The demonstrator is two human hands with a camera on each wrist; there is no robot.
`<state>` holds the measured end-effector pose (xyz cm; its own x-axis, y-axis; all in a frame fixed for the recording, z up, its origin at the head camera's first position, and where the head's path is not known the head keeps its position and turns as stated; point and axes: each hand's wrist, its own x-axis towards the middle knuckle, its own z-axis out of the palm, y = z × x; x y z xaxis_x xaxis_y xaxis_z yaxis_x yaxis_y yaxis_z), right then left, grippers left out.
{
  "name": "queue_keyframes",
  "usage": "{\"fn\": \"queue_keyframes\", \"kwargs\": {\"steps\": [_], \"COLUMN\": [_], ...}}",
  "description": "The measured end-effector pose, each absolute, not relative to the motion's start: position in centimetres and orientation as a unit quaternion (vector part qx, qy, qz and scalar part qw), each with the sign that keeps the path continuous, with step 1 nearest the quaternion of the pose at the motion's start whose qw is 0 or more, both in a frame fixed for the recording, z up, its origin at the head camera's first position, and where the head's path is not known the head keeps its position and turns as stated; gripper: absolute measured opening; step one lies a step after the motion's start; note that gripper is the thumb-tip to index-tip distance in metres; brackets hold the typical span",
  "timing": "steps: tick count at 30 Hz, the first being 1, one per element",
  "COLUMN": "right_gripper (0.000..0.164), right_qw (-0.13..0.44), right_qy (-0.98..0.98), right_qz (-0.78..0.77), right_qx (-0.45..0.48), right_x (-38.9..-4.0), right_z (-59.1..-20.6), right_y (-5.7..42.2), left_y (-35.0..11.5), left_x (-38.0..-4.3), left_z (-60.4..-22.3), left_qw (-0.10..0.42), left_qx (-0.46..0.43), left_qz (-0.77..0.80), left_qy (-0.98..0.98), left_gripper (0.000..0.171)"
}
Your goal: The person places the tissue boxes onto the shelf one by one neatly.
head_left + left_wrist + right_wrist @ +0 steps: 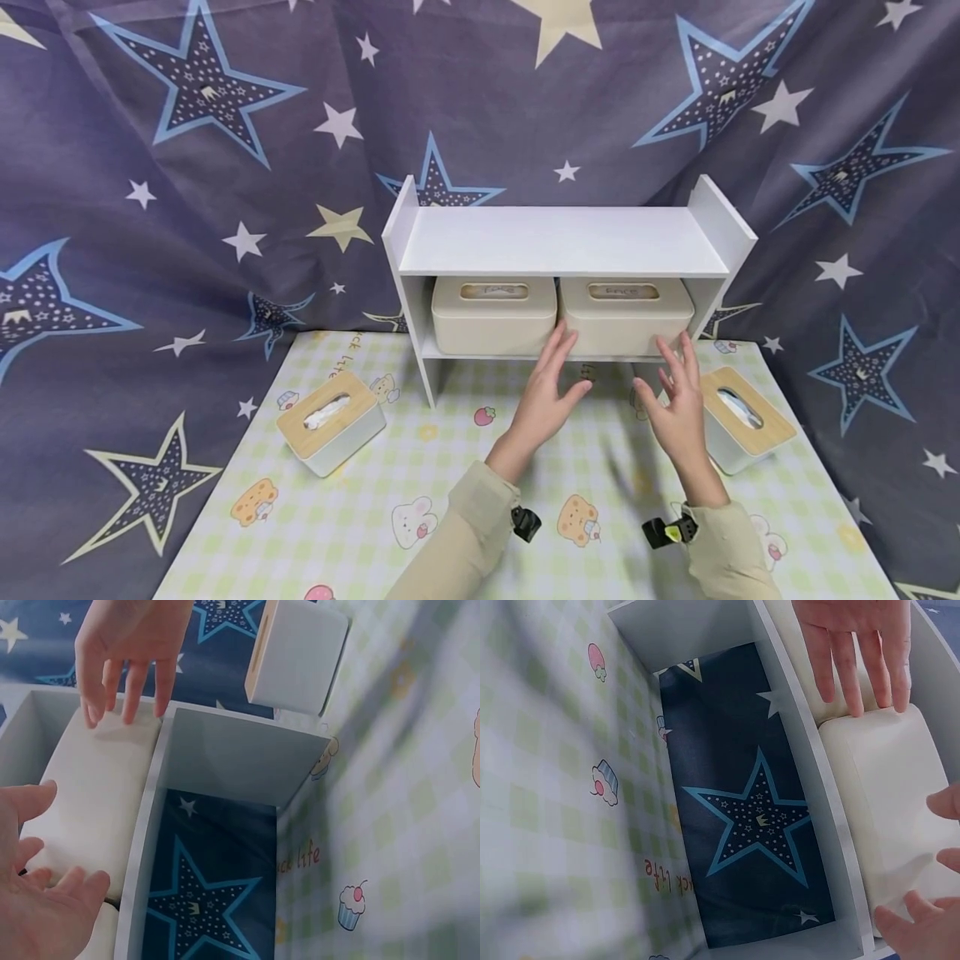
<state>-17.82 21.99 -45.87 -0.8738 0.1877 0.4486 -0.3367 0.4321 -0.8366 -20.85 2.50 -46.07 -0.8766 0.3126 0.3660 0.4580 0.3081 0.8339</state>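
Two cream tissue boxes stand side by side on the middle board of a white shelf (pixel 551 242). One is the left box (pixel 495 333), the other the right box (pixel 630 333). My left hand (pixel 543 404), fingers extended, has its fingertips at the right box's left end, by the seam between the boxes. At that box's front right is my right hand (pixel 678 408), its fingers spread and loosely bent. In the left wrist view both hands flank the right box's cream front (pixel 97 787). The right wrist view has my left hand (pixel 862 645) at the box's far end.
A wood-topped tissue box (pixel 330 421) sits on the left of the checked tablecloth (pixel 375 533). Another wood-topped tissue box (pixel 746 417) is at the right, partly behind my right hand. A star-patterned curtain (pixel 225 208) hangs behind and beside the table.
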Motion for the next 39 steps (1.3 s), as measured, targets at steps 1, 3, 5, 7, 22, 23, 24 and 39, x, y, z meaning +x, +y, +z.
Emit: {"fn": "queue_keyframes", "kwargs": {"steps": [1,3,5,7,22,23,24,39], "right_gripper": [0.062,0.061,0.061,0.06,0.06,0.061,0.061,0.058], "right_qw": [0.246,0.244,0.244,0.242,0.24,0.238,0.236,0.202], "right_qy": [-0.809,-0.81,-0.811,-0.811,-0.824,-0.824,-0.824,-0.82], "right_qz": [0.532,0.532,0.529,0.531,0.505,0.505,0.505,0.508], "right_qx": [0.046,0.046,0.047,0.049,0.095,0.099,0.104,0.173], "right_x": [-17.8,-17.8,-18.1,-18.0,-16.5,-16.4,-16.3,-16.0], "right_z": [-46.0,-46.2,-47.4,-47.8,-50.8,-51.1,-51.3,-53.1], "right_y": [22.0,22.0,22.3,22.2,18.5,18.3,18.0,14.2], "left_y": [2.5,2.4,2.2,2.1,0.8,0.6,0.4,-4.8], "left_x": [-20.8,-20.8,-20.7,-20.6,-19.4,-19.3,-19.2,-17.8], "left_z": [-46.1,-46.3,-46.5,-46.7,-48.3,-48.5,-48.8,-52.1], "left_qw": [0.068,0.065,0.061,0.063,0.044,0.042,0.04,0.034], "left_qx": [-0.238,-0.234,-0.23,-0.227,-0.23,-0.227,-0.226,-0.169], "left_qz": [-0.537,-0.538,-0.539,-0.537,-0.546,-0.547,-0.549,-0.593], "left_qy": [-0.806,-0.807,-0.808,-0.81,-0.804,-0.805,-0.804,-0.786], "left_gripper": [0.07,0.069,0.068,0.068,0.059,0.058,0.057,0.051]}}
